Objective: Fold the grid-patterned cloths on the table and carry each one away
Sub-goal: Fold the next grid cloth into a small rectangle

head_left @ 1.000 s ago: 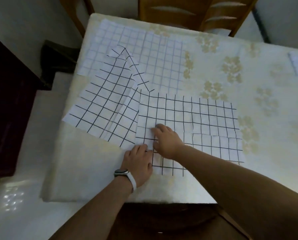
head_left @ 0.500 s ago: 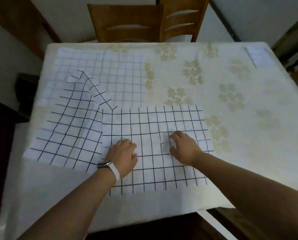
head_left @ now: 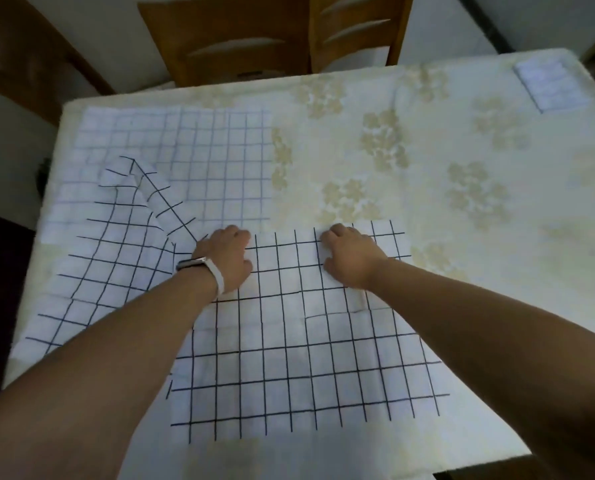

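Note:
A white cloth with a bold black grid point(head_left: 289, 358) lies flat on the near part of the table point(head_left: 462, 237). Both my hands are at its far edge. My left hand point(head_left: 225, 258), with a white wristband, and my right hand point(head_left: 349, 258) have their fingers curled over that edge and grip it. A second black-grid cloth point(head_left: 109, 271) lies rumpled to the left, one corner folded up. Behind it a cloth with a pale grid point(head_left: 185, 150) lies flat.
A small folded grid cloth point(head_left: 548, 84) sits at the table's far right corner. Two wooden chairs point(head_left: 240, 39) stand against the far edge. The floral tablecloth shows bare on the right half. Dark furniture stands at the left.
Both hands slid away from me across the near cloth, from its middle to its far edge, and spread apart. The view swung right and moved closer.

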Demonstrator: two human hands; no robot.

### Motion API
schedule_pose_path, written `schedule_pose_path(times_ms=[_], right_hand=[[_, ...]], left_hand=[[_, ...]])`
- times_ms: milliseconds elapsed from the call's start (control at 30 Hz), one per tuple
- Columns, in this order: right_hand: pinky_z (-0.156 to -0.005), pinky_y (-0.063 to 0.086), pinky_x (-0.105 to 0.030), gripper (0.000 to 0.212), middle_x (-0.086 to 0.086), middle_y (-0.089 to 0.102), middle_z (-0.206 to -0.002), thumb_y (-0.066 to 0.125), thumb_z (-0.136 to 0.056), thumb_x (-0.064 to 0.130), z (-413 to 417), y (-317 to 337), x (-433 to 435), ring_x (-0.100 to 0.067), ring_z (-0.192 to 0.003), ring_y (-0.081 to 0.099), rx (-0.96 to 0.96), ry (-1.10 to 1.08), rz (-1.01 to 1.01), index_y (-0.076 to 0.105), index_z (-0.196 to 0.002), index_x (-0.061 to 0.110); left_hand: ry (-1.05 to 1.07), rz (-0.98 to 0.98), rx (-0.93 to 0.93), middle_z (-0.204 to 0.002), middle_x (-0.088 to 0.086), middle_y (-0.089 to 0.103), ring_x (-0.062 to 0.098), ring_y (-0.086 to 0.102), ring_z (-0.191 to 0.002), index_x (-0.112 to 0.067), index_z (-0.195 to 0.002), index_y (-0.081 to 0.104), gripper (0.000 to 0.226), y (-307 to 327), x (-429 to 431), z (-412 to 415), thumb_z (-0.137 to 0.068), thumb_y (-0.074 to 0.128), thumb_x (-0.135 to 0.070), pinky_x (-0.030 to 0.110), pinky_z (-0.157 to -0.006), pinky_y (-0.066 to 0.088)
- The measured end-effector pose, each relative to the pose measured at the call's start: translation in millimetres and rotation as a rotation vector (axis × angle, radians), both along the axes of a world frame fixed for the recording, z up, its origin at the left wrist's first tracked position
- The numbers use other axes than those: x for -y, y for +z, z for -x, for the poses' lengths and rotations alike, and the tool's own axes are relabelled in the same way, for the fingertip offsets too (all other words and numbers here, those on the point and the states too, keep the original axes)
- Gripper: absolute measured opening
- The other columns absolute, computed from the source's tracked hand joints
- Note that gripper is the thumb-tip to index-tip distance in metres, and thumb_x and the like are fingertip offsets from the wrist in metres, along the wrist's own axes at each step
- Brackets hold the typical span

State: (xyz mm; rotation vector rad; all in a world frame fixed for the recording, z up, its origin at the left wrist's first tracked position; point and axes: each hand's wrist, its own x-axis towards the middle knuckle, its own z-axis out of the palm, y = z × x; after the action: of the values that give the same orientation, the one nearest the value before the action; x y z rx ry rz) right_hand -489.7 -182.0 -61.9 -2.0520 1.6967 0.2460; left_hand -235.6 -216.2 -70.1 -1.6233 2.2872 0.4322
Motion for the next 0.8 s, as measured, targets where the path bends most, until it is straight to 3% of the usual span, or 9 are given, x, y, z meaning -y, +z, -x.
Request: schedule_pose_path(times_ms=[67, 133, 300, 467, 700, 800], right_hand=[[-0.096, 0.041, -0.042, 0.048, -0.012, 0.044, -0.135, 0.049, -0.091, 0.027, -6.8, -5.7, 12.9, -0.032, -0.121, 0.045, -0.024, 0.062, 0.019, 0.043, -0.136, 0.012], [-0.095, 0.041, -0.042, 0.05, -0.012, 0.043, -0.134, 0.049, -0.09, 0.03, -14.1, -11.5, 23.2, -0.033, -0.121, 0.044, -0.031, 0.123, 0.05, 0.042, -0.136, 0.012], [-0.094, 0.04, -0.042, 0.049, -0.012, 0.043, -0.13, 0.052, -0.088, 0.032, -32.3, -19.0, 38.9, -0.033, -0.12, 0.044, 0.002, 0.177, 0.1, 0.044, -0.132, 0.011], [-0.09, 0.04, -0.04, 0.04, -0.012, 0.046, -0.122, 0.051, -0.088, 0.027, -44.3, -21.2, 41.2, -0.032, -0.114, 0.045, 0.052, 0.172, 0.117, 0.049, -0.124, 0.01], [-0.08, 0.034, -0.035, 0.018, -0.007, 0.056, -0.1, 0.05, -0.088, 0.018, -36.4, -21.3, 34.1, -0.029, -0.096, 0.053, 0.047, 0.21, 0.153, 0.058, -0.102, 0.012], [-0.076, 0.03, -0.032, 0.014, -0.004, 0.056, -0.092, 0.048, -0.086, 0.014, -22.7, -17.6, 28.7, -0.028, -0.089, 0.056, 0.001, 0.204, 0.135, 0.057, -0.097, 0.014]], left_hand=[[0.001, -0.03, -0.027, -0.15, 0.006, 0.029, 0.028, 0.032, -0.133, -0.018, -0.145, 0.027, 0.067, -3.2, 10.3, 6.1, -0.086, 0.052, -0.037, 0.044, -0.105, 0.036], [-0.009, -0.042, -0.042, -0.148, 0.007, 0.032, 0.027, 0.033, -0.132, -0.018, -0.146, 0.024, 0.071, -5.2, 18.1, 13.8, -0.086, 0.054, -0.039, 0.041, -0.105, 0.034], [-0.001, -0.016, -0.089, -0.129, 0.004, 0.049, 0.026, 0.046, -0.117, -0.022, -0.135, 0.043, 0.055, -10.1, 29.7, 26.8, -0.085, 0.055, -0.042, 0.038, -0.097, 0.039], [0.024, 0.045, -0.208, -0.1, 0.0, 0.059, 0.023, 0.056, -0.094, -0.023, -0.103, 0.059, 0.02, -16.9, 20.7, 31.0, -0.09, 0.048, -0.032, 0.037, -0.082, 0.043], [-0.081, 0.155, -0.268, -0.072, -0.004, 0.056, 0.022, 0.056, -0.07, -0.022, -0.084, 0.06, 0.018, -17.6, 1.9, 12.1, -0.088, 0.044, -0.028, 0.034, -0.068, 0.042], [-0.107, 0.141, -0.218, -0.072, -0.006, 0.056, 0.019, 0.054, -0.065, -0.023, -0.086, 0.06, 0.018, -9.3, -5.6, 0.4, -0.089, 0.043, -0.027, 0.03, -0.062, 0.039]])
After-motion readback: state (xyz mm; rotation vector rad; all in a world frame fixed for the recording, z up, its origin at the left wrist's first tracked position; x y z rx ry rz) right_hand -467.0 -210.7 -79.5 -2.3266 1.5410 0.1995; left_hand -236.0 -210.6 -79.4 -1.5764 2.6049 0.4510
